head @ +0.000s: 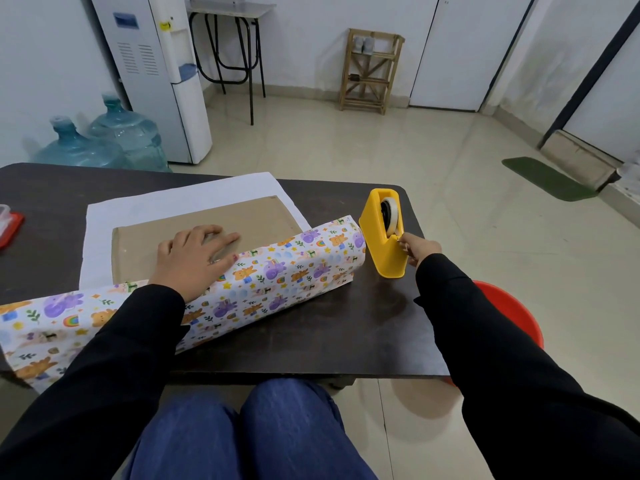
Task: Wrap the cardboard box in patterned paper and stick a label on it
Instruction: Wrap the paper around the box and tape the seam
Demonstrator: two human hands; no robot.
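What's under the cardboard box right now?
The patterned paper, white side up, spreads beneath the cardboard box on the table; its near edge is folded up over the box, pressed by the left hand. Anything else underneath is hidden.

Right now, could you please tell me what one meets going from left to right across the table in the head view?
red-lidded container → left hand → yellow tape dispenser → right hand
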